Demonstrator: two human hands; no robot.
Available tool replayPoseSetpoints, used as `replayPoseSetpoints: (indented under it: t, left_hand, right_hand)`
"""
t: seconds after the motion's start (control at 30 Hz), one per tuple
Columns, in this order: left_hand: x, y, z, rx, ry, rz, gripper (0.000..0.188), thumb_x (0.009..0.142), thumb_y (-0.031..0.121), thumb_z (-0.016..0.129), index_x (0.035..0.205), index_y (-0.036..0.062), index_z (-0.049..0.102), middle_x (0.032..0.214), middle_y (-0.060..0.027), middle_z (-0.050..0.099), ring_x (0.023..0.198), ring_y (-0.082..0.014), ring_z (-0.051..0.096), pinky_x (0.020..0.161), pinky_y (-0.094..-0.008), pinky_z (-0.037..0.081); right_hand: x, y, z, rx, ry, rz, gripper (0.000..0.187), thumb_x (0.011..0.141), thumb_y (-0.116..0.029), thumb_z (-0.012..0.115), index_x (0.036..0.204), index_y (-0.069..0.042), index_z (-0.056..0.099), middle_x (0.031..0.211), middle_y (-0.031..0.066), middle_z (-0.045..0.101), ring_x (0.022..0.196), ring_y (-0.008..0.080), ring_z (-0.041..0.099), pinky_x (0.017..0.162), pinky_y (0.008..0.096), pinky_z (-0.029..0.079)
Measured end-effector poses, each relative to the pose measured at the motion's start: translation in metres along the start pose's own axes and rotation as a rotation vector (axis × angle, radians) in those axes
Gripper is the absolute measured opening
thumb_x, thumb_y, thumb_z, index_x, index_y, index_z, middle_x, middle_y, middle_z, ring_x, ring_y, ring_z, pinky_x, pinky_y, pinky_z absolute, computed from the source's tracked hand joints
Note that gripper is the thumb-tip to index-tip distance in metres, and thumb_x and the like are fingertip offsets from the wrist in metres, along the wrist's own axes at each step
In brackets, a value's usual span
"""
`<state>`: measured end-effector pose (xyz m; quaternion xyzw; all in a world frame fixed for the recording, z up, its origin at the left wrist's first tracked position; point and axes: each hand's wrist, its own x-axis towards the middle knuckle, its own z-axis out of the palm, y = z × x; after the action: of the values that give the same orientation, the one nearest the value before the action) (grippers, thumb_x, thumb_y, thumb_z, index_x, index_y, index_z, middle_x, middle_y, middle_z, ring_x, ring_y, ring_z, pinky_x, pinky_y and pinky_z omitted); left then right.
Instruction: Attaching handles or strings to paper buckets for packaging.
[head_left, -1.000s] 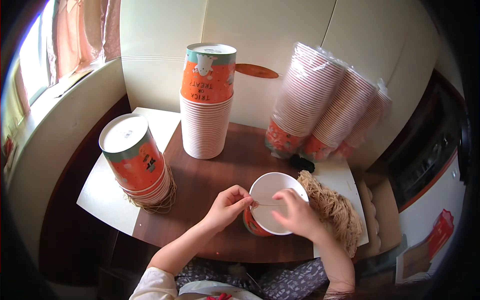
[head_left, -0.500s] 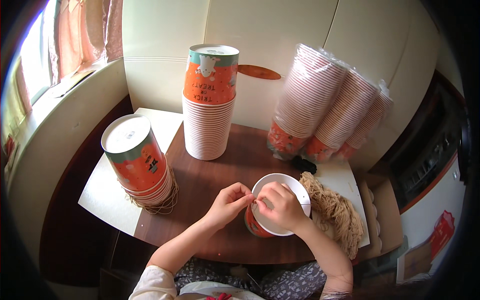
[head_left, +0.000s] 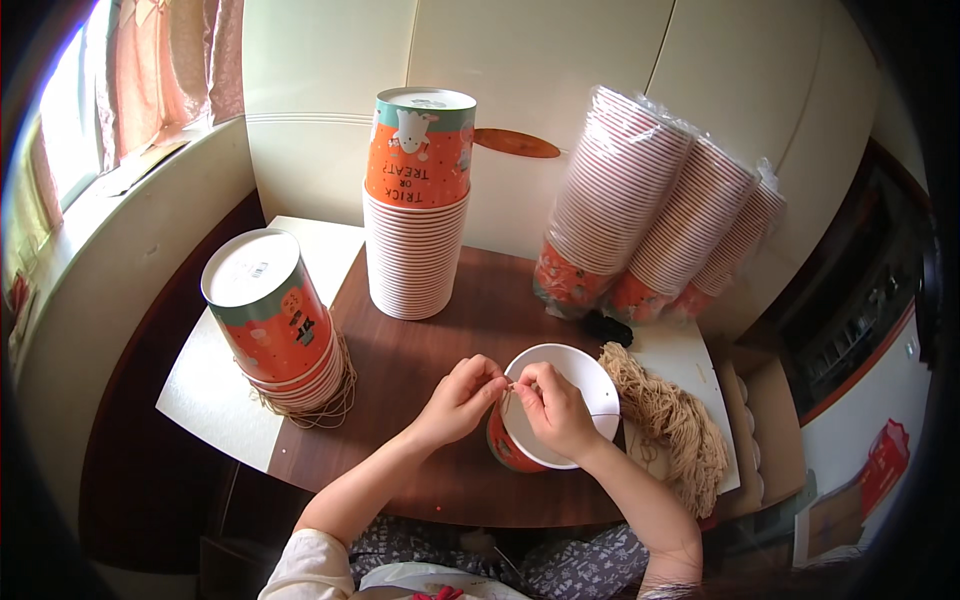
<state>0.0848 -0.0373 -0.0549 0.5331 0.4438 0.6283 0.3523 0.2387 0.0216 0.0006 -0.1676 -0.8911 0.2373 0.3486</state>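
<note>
A round white-lined paper bucket [head_left: 582, 372] with an orange outside stands mouth up near the front of the table. At the left part of its rim my left hand [head_left: 460, 402] pinches a thin cord with thumb and forefinger. Over the bucket's mouth, my right hand [head_left: 556, 410] pinches the same spot, its fingertips almost meeting the left ones. A strand of cord [head_left: 604, 415] also shows at the right rim, beside a small hole. Just right of the bucket lies a thick hank of tan cords [head_left: 672, 428]. My fingers hide the cord's end.
Upside-down orange buckets form a short stack [head_left: 268, 322] at left, loose cords round its base, and a tall stack [head_left: 416, 235] behind. Plastic-wrapped bucket stacks [head_left: 622, 190] stand back right, near a small black object [head_left: 608, 329]. A cardboard box [head_left: 778, 440] sits beyond the table's right edge.
My right hand has shifted slightly up and left, its fingers straighter and closer to the left fingertips. My left hand has hardly moved. The bucket has barely shifted.
</note>
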Motion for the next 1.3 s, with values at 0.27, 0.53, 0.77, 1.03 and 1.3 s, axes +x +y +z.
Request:
replayPoseSetpoints:
  t: [0.27, 0.53, 0.77, 1.03, 1.3]
  left_hand:
    - [0.000, 0.004, 0.003, -0.284, -0.166, -0.074, 0.011, 0.093, 0.013, 0.046, 0.090, 0.0023, 0.046, 0.082, -0.0035, 0.055, 0.076, -0.0093, 0.054, 0.068, -0.0225, 0.044]
    - [-0.012, 0.002, 0.013, -0.594, -0.213, -0.236, 0.008, 0.094, 0.013, 0.042, 0.095, 0.0068, 0.047, 0.084, -0.0042, 0.058, 0.079, -0.0089, 0.054, 0.072, -0.0243, 0.042]
    - [-0.022, -0.002, 0.024, -0.816, -0.182, -0.254, 0.009, 0.094, 0.017, 0.045, 0.093, 0.0085, 0.044, 0.083, -0.0022, 0.055, 0.077, -0.0082, 0.052, 0.070, -0.0215, 0.042]
    - [-0.024, -0.002, 0.028, -0.872, -0.127, -0.244, 0.010, 0.093, 0.017, 0.047, 0.092, 0.0078, 0.044, 0.083, -0.0014, 0.052, 0.076, -0.0085, 0.051, 0.070, -0.0221, 0.043]
    - [-0.023, -0.001, 0.027, -0.879, -0.130, -0.285, 0.009, 0.093, 0.017, 0.047, 0.092, 0.0089, 0.043, 0.082, -0.0011, 0.052, 0.076, -0.0085, 0.051, 0.069, -0.0222, 0.043]
  right_hand:
    - [0.008, -0.002, -0.002, -0.193, -0.006, -0.117, 0.012, 0.082, -0.006, 0.057, 0.090, -0.007, 0.048, 0.068, 0.0074, 0.058, 0.059, 0.0246, 0.060, 0.050, 0.0335, 0.046]
    - [0.026, 0.007, -0.016, 0.091, -0.380, -0.128, 0.005, 0.081, -0.009, 0.056, 0.083, -0.010, 0.051, 0.059, 0.0041, 0.060, 0.054, 0.0221, 0.061, 0.048, 0.0329, 0.047]
    - [0.019, 0.005, -0.021, 0.272, -0.379, 0.018, 0.006, 0.082, -0.002, 0.055, 0.086, -0.006, 0.054, 0.066, 0.0041, 0.064, 0.062, 0.0152, 0.065, 0.053, 0.0265, 0.049]
    - [0.015, 0.011, -0.025, 0.088, -0.353, 0.000, 0.011, 0.073, -0.011, 0.063, 0.078, -0.005, 0.056, 0.059, 0.0064, 0.056, 0.050, 0.0133, 0.054, 0.048, 0.0257, 0.043]
    - [0.012, 0.008, -0.027, 0.171, -0.349, 0.080, 0.004, 0.072, -0.002, 0.060, 0.074, -0.001, 0.057, 0.066, 0.0055, 0.057, 0.057, 0.0074, 0.053, 0.049, 0.0222, 0.043]
